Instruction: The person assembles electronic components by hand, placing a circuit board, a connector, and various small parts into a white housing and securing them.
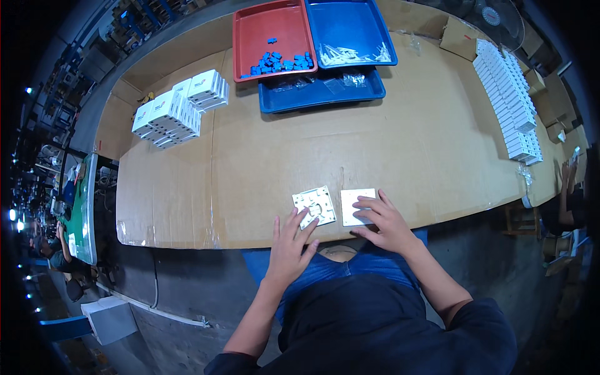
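Two square white plastic plates lie side by side near the cardboard-covered table's front edge. The left plate (pixel 322 200) shows a moulded inner side with holes and a raised ring in the middle. Fingertips of my left hand (pixel 289 245) rest on its lower left part, the fingers spread and the thumb apart. The right plate (pixel 351 211) looks flat and plain. My right hand (pixel 386 224) reaches over its right side with fingers spread, partly covering it. Whether the right fingertips press on the plate or hover just above, I cannot tell.
Stacked white boxes (pixel 167 112) stand at the far left, and long rows of white switch-like pieces (pixel 506 103) at the right. At the back, a red tray (pixel 272 22) holds small blue parts. A blue tray (pixel 350 25) with white pieces overlaps a lower blue tray (pixel 322 103).
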Tool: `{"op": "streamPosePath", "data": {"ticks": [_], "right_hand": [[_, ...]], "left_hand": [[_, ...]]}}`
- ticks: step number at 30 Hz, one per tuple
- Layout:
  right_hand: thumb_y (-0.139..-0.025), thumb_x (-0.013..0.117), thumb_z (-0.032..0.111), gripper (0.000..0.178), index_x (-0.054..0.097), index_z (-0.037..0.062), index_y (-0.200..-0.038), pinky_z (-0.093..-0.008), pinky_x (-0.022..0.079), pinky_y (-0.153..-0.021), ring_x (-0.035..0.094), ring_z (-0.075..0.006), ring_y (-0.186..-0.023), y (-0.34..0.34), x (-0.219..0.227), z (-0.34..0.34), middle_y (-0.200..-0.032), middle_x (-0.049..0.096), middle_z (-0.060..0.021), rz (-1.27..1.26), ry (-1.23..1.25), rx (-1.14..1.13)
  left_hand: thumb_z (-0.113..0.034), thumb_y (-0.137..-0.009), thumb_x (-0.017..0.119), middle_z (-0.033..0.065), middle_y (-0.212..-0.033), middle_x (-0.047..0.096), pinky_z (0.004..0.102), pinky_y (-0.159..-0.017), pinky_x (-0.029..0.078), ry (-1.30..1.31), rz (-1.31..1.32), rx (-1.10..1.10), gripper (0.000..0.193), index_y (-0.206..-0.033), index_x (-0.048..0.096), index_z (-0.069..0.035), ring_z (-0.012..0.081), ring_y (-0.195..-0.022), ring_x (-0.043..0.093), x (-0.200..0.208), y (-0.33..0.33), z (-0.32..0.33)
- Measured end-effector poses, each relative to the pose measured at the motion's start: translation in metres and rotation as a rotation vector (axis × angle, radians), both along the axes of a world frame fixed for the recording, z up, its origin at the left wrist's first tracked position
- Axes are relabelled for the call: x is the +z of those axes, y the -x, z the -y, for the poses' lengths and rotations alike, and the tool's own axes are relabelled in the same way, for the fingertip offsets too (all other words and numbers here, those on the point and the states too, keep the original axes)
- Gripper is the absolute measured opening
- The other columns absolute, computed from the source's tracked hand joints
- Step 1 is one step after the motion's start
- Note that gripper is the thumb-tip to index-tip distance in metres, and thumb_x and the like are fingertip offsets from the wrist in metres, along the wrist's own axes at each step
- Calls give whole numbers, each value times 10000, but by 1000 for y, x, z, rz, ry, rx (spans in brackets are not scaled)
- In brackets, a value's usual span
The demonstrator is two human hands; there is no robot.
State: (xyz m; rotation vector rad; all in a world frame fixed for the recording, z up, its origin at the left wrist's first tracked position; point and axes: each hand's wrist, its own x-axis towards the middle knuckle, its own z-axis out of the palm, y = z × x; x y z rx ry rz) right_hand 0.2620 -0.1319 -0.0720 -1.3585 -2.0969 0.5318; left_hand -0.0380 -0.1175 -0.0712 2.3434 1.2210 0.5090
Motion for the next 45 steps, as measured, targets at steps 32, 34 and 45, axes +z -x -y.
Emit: {"op": "streamPosePath", "data": {"ticks": [32,34,45], "right_hand": [[-900,722,363,344,794,81,-1083,-461,586,-916,747,-363,-1083,-34,24,-355,-1134,775,-180,506,207,-748],[-905,731,387,386,754,75,-1133,-473,571,-955,734,-362,-1098,-38,26,-356,-1165,760,-189,513,248,-733],[-1047,607,186,224,768,38,-1098,-266,470,-663,600,-86,-749,-45,67,-242,-850,707,-14,-553,326,-65]], "left_hand": [[-339,-943,735,181,-1436,538,604,-1214,299,-190,238,230,522,-1358,611,-48,399,-1427,454,-20,-40,-85],[-337,-941,736,181,-1431,540,604,-1210,305,-189,252,224,517,-1351,614,-48,399,-1422,458,-21,-40,-86],[-284,-935,741,173,-1372,581,511,-1162,384,-249,338,249,448,-1293,659,-29,376,-1359,508,-22,-37,-84]]}}
